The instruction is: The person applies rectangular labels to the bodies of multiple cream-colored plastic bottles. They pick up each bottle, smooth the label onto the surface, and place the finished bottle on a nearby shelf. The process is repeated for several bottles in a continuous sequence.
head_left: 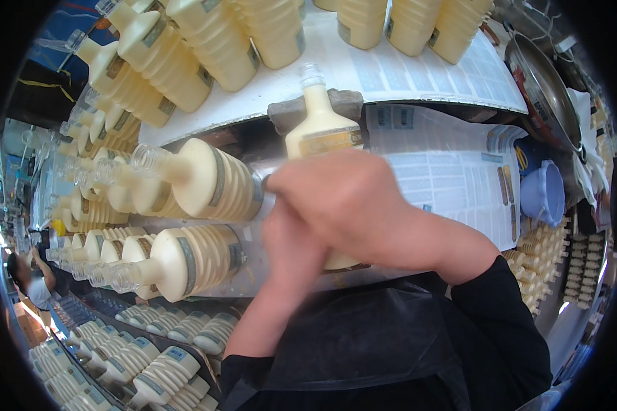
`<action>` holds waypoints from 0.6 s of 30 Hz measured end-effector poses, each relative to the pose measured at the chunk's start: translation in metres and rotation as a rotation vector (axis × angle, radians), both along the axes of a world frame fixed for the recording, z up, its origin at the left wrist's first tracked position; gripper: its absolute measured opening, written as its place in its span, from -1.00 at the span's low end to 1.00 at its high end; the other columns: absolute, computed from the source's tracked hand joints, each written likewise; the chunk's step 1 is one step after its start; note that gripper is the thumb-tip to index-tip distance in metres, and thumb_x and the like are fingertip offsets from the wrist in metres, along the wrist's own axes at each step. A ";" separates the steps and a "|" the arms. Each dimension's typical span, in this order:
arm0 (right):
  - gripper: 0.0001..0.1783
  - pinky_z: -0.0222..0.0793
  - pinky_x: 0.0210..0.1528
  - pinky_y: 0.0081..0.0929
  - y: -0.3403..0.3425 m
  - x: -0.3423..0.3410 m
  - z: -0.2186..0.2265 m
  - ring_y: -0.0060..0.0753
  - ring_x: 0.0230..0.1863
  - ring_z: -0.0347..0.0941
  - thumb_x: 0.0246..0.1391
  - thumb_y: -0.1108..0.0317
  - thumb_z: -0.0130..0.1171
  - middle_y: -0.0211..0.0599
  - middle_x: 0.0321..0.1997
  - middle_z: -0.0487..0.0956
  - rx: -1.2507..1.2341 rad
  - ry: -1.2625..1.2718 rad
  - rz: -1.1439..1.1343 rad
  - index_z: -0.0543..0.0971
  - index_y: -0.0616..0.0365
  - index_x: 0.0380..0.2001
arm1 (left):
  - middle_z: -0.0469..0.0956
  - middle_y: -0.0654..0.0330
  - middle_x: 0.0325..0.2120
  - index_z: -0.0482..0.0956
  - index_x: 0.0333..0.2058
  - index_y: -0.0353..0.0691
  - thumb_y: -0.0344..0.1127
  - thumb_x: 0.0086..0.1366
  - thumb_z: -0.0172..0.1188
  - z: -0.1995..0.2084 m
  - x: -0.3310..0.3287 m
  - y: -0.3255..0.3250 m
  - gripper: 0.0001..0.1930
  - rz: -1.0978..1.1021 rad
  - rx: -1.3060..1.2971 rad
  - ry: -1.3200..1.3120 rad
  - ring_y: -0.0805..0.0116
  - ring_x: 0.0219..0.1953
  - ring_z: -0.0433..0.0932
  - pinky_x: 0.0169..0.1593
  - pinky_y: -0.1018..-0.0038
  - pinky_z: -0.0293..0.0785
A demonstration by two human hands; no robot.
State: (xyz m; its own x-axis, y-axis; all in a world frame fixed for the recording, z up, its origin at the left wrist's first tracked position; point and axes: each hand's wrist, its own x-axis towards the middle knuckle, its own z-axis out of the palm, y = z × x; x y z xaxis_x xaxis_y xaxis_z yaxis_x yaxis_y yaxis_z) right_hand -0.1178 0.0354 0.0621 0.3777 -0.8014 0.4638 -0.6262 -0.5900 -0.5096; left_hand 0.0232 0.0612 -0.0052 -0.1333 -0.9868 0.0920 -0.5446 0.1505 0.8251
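A cream bottle (315, 116) with a clear threaded neck is placed on the counter (253, 277), directly in front of the person, its neck pointed away. Its shoulder and a gold-toned label (332, 140) are seen just beyond the hands, while its middle is covered by them; a small cream part is shown again below the wrists, near the counter's front edge. Behind the neck, a rough grey block (349, 103) is shown on both sides of it.

The right hand (349, 188) is laid across the bottle, knuckles up, with its fingers curled out of sight. The left hand (291, 236) is set lower, at the bottle's left side, and is partly overlapped by the right. Both are slightly blurred, and whether either is closed on the bottle cannot be told.

To the left of the hands, well within reach, rows of similar bottles (195, 178) are ranged with their necks toward the left edge. More bottles (209, 51) are stood on a white board (281, 89) at the far side. To the right, printed label sheets (452, 181) are spread, and beyond them a blue bucket (543, 195) is seen.
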 end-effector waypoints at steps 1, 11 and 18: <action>-0.80 0.51 -0.13 -0.38 -0.004 -0.005 0.006 -0.28 -0.21 0.61 -0.05 0.53 0.23 -0.18 -0.27 0.60 0.080 -0.126 -0.089 0.56 0.23 -0.28 | 0.58 -0.11 0.02 0.29 0.31 -0.29 -0.20 0.11 0.48 0.004 -0.001 -0.002 -0.17 0.014 0.035 0.087 -0.02 0.07 0.60 0.10 0.22 0.51; -0.61 0.36 0.22 -0.31 -0.041 -0.018 -0.031 -0.24 0.10 0.48 0.28 0.49 0.03 -0.15 0.07 0.52 0.061 -0.432 -0.354 0.35 0.22 0.16 | 0.56 -0.15 0.00 0.27 0.28 -0.34 -0.04 0.34 0.24 0.022 -0.018 -0.060 -0.32 0.017 0.231 0.296 0.10 0.08 0.56 0.16 0.27 0.44; -0.58 0.28 0.30 -0.17 -0.037 -0.047 -0.070 0.03 0.24 0.41 0.31 0.43 0.01 0.01 0.20 0.46 0.083 -0.611 -0.436 0.30 0.21 0.20 | 0.51 0.03 0.02 0.32 0.20 -0.29 0.01 0.52 0.00 -0.001 -0.013 -0.065 -0.49 -0.036 0.301 0.597 0.35 0.03 0.48 0.16 0.39 0.40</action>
State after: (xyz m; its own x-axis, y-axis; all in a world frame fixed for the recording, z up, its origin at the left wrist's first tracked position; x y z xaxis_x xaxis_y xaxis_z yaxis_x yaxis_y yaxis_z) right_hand -0.1644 -0.0016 -0.0082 -0.2867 -0.8608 0.4204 -0.3854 -0.2981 -0.8733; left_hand 0.0098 -0.0042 -0.0066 -0.1779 -0.9769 -0.1180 0.0199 -0.1234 0.9922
